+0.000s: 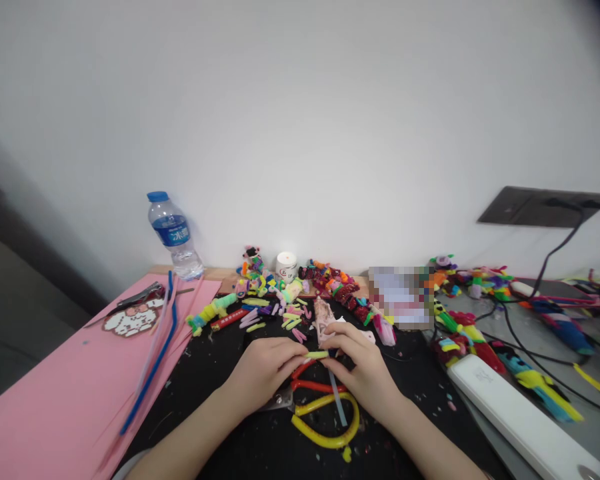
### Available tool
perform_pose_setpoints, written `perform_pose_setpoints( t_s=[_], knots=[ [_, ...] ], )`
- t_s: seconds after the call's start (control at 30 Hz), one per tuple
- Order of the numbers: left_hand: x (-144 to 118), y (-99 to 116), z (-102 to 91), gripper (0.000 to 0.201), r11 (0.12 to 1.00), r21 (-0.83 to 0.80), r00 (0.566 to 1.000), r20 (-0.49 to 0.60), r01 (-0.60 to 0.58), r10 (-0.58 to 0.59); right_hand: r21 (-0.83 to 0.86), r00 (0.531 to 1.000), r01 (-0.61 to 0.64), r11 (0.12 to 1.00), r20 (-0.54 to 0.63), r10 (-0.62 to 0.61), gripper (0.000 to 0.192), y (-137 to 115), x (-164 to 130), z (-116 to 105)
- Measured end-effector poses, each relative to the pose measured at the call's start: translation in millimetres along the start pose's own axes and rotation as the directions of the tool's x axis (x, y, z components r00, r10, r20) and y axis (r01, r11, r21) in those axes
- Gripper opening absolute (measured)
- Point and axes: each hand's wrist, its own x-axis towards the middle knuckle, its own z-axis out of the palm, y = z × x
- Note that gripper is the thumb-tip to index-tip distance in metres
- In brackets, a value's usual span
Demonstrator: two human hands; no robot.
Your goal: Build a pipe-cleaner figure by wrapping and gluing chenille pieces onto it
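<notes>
Between both hands is a short yellow-green fuzzy piece (pixel 317 355), which looks like cut pipe cleaner, with something pale pink beside it. My left hand (pixel 267 367) pinches its left end. The fingertips of my right hand (pixel 363 365) close on the other end. Just below lie a tool with yellow handles (pixel 325 440) and another with red handles (pixel 310 385); their working ends are hidden. A translucent stick (pixel 338 400), like a glue stick, crosses the yellow handles. Short yellow-green and lilac pieces (pixel 293 319) are scattered beyond my fingers, near a crumpled pinkish wrapper (pixel 324 313).
Pink sheets (pixel 45 400) at left carry scissors (pixel 135 297) and blue pipe cleaners (pixel 153 373). A water bottle (pixel 175 233) stands by the wall. Several fuzzy figures (pixel 253 267) line the back, near a white roll (pixel 287 267). A white device (pixel 520 417) and black cables (pixel 515 327) lie right.
</notes>
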Motion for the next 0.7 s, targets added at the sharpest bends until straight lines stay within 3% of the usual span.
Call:
perform_pose_setpoints(
  t_s=[0.7],
  knots=[
    [-1.3, -0.6, -0.1, 0.016, 0.998, 0.029, 0.998, 0.039, -0.057, 0.056, -0.004, 0.999, 0.039, 0.999, 0.027, -0.039, 0.013, -3.7, -0.5, 0.7]
  ],
)
